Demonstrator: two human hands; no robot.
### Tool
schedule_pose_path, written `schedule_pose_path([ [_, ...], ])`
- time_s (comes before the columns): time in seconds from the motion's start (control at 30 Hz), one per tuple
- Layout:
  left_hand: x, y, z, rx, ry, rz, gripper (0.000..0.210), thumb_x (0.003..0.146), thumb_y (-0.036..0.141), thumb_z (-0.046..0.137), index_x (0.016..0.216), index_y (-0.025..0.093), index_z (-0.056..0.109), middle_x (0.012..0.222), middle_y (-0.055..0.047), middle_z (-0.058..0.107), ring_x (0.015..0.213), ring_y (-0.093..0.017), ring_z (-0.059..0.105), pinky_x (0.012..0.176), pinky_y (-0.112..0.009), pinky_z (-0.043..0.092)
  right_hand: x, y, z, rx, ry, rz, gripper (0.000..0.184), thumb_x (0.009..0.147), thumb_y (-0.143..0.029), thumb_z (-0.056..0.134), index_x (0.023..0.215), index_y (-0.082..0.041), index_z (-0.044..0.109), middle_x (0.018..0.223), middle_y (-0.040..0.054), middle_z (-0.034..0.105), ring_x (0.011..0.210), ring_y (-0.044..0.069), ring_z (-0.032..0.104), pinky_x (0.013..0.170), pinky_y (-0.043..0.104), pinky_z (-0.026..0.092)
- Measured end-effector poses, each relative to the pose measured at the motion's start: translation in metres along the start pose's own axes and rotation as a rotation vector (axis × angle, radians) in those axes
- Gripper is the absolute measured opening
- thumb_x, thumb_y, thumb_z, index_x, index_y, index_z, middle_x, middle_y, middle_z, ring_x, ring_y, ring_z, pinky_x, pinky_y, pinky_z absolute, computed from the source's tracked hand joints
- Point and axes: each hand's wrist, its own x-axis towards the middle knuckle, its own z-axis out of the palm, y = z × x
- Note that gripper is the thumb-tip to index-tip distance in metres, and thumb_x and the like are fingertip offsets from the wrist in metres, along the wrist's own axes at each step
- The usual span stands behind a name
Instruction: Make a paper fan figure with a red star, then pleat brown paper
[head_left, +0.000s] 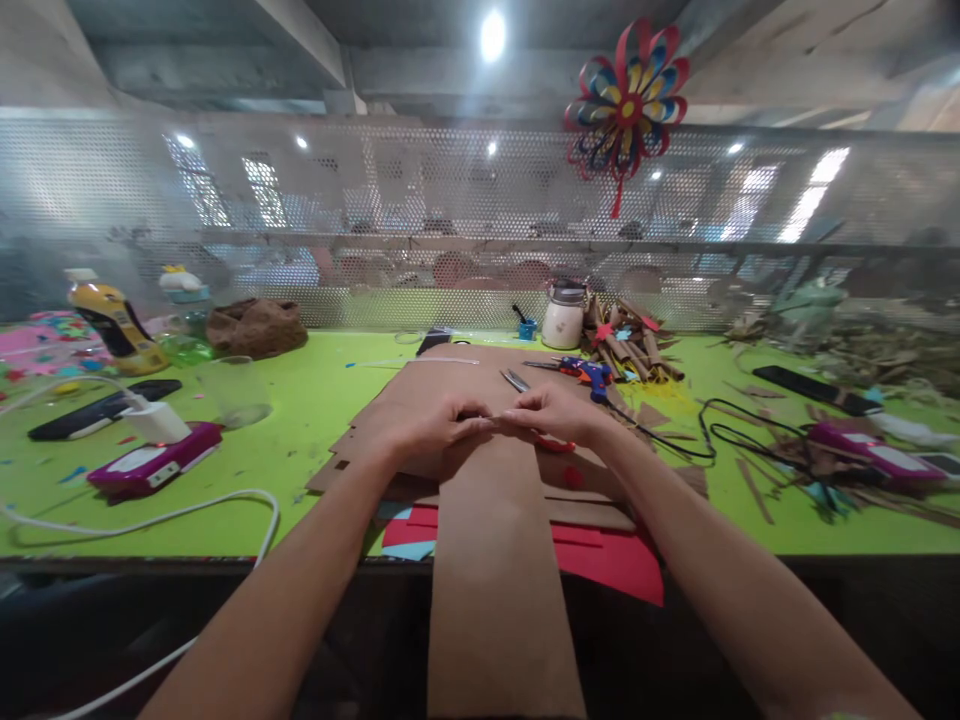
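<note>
A long strip of brown cardboard [495, 560] runs from the table over its front edge towards me. At its far end my left hand [450, 420] and my right hand [551, 412] meet, fingers pinched on the strip's edge. Under it lie stacked brown cardboard sheets [405, 400] and red paper [615, 565], with a bit of light blue paper [409, 550]. Scissors with red handles [555, 443] are partly hidden beneath my right hand. Just beyond is a blue glue gun [589, 375] with a black cable.
At the left stand a purple power strip [154, 465], a clear cup [244, 395], a yellow bottle [120, 325] and a brown bag [256, 328]. Rolled cardboard pieces [637, 345] sit by a white jar [564, 318]. Black cable [709, 430] trails right to another purple power strip [862, 452].
</note>
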Motion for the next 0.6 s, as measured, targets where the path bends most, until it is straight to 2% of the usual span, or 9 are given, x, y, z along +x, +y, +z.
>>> schedule_pose_path([
  [0.2,0.001,-0.005,0.003,-0.012,0.036,-0.002,0.025,0.084,0.036,0.049,0.091,0.019,0.065,0.09,-0.006,0.067,0.083,-0.017,0.058,0.075,-0.024,0.042,0.005,0.012,0.002,-0.012,0.115,-0.009,0.036,0.072,-0.046,0.06,0.066,-0.01,0.065,0.056,-0.0006,0.054,0.052,0.009,0.044,0.049,0.021,0.032],
  [0.37,0.0,0.0,0.005,-0.055,0.062,-0.016,0.024,0.083,0.032,0.049,0.091,0.016,0.065,0.088,-0.006,0.067,0.08,-0.016,0.057,0.073,-0.025,0.043,0.006,0.014,0.002,-0.089,0.179,-0.061,0.037,0.072,-0.047,0.06,0.07,-0.011,0.069,0.061,0.0014,0.06,0.056,0.011,0.049,0.051,0.021,0.035],
  [0.5,-0.001,0.004,0.006,-0.061,0.091,0.007,0.024,0.083,0.032,0.049,0.091,0.016,0.065,0.09,-0.005,0.068,0.083,-0.016,0.058,0.075,-0.025,0.043,0.004,0.011,-0.001,-0.134,0.105,-0.126,0.039,0.079,-0.046,0.053,0.077,-0.01,0.069,0.067,0.002,0.061,0.062,0.012,0.05,0.054,0.021,0.037],
  [0.6,0.0,0.004,0.007,-0.06,0.079,0.025,0.023,0.083,0.031,0.049,0.093,0.016,0.064,0.091,-0.005,0.068,0.083,-0.015,0.058,0.077,-0.024,0.042,0.002,0.009,-0.003,-0.139,0.035,-0.118,0.042,0.082,-0.046,0.047,0.079,-0.01,0.069,0.065,0.0007,0.057,0.06,0.011,0.046,0.053,0.02,0.035],
])
